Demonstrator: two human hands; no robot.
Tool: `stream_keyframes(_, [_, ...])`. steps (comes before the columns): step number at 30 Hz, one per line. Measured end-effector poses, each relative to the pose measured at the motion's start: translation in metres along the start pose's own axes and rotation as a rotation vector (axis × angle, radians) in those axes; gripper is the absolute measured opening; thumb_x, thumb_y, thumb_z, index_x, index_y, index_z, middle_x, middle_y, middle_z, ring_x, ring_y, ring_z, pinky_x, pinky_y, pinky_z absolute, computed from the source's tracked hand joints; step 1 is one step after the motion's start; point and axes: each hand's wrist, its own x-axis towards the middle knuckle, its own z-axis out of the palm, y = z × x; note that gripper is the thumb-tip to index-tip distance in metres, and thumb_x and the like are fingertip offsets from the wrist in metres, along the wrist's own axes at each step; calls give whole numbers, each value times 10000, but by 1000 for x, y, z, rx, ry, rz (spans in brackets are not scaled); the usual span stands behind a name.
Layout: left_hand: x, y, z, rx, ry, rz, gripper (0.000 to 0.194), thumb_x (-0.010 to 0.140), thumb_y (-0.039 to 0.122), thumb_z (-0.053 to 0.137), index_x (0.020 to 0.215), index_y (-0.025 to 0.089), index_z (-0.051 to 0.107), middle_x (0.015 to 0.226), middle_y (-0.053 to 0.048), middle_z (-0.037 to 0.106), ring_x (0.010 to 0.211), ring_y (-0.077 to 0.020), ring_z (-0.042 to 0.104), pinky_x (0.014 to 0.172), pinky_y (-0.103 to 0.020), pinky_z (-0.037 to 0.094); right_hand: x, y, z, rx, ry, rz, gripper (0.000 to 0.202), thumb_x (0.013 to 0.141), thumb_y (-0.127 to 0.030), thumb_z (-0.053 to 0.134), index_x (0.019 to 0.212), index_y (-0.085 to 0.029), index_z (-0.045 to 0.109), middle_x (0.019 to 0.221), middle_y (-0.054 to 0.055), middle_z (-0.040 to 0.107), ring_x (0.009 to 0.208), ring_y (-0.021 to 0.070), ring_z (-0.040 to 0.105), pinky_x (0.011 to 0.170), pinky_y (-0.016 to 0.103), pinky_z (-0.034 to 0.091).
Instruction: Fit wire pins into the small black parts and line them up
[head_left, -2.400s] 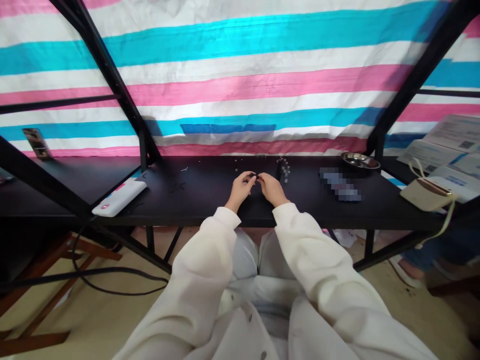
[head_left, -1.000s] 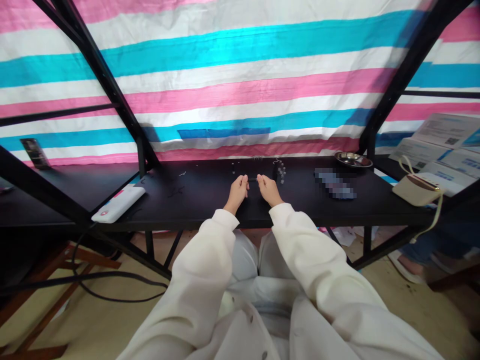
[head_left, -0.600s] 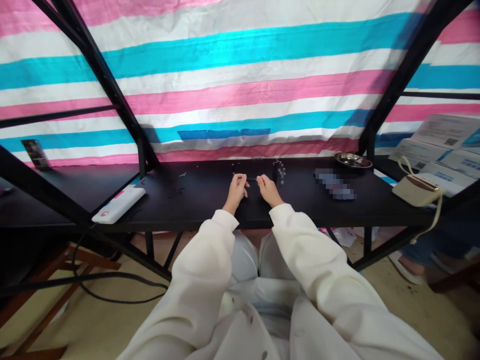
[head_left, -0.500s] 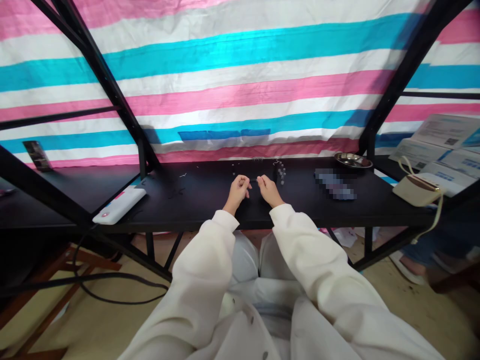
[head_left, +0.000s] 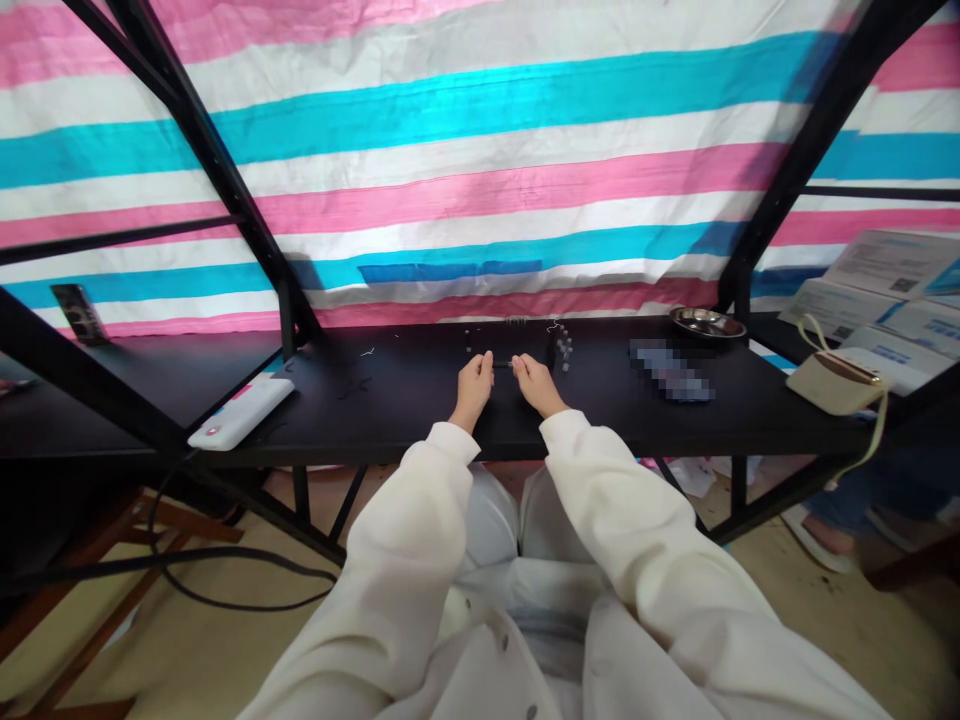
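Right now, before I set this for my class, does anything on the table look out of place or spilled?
Scraps stand out: a white scrap and thin dark bits lie loose on the black table, left of the left hand, apart from the cluster of small grey pieces. Nothing looks clearly spilled or damaged.

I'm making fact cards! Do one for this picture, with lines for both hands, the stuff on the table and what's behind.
Left hand: pinching a thin dark piece, too small to name
Right hand: pinching the same piece, opposite side
Table: black
Beyond right hand: small grey bits
Table's left: white box
Table's far right corner: shiny round dish
Behind: striped sheet, blue, pink and white
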Motion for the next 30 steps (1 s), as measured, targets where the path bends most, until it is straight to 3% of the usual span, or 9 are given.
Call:
stream_keyframes(5, [1,0,-2,34,67,-19,488,858,524,382,516,177,399,465,29,430,438,-71,394,453,-198,297,0,2,1,41,-16,-5,371,900,-481,291,707,-210,455,657,-7,518,617,124,471,648,242,364])
stream_keyframes(9, [4,-4,-3,-12,108,-55,468,850,527,397,540,177,408,473,35,436,425,-65,390,442,-193,296,1,6,3,130,-24,-30,303,887,-445,347,858,-187,503,714,-1,541,642,125,500,670,250,394])
stream_keyframes(13, [5,-6,-2,-73,93,-57,423,827,529,449,590,180,419,486,49,440,394,-56,374,418,-189,294,2,11,5,171,-30,-81,286,877,-395,392,996,-177,534,874,46,598,749,141,552,719,269,425])
stream_keyframes(16, [6,-7,-2,-99,76,-55,385,808,517,491,628,182,431,493,56,444,382,-54,374,399,-186,284,2,14,5,94,-47,-143,228,859,-346,449,943,-183,585,907,60,599,791,156,554,740,278,431])
stream_keyframes(23, [9,-8,-4,-167,241,-112,328,783,470,548,670,176,455,513,59,457,378,-42,375,373,-175,267,1,18,2,-126,41,-110,155,827,-275,500,859,-190,625,846,59,534,728,163,507,694,288,417])
stream_keyframes(26, [8,-5,-3,-222,135,-144,345,727,482,615,688,169,474,515,58,477,356,-37,375,352,-176,254,2,13,2,-17,83,-105,199,845,-315,471,884,-185,616,756,35,524,685,154,491,686,286,417])
stream_keyframes(30, [6,0,-1,-334,-127,-180,380,704,514,627,693,169,469,520,44,504,356,-45,424,346,-175,261,0,7,4,123,-38,-121,213,813,-367,502,846,-181,601,750,28,563,656,142,498,648,273,416])
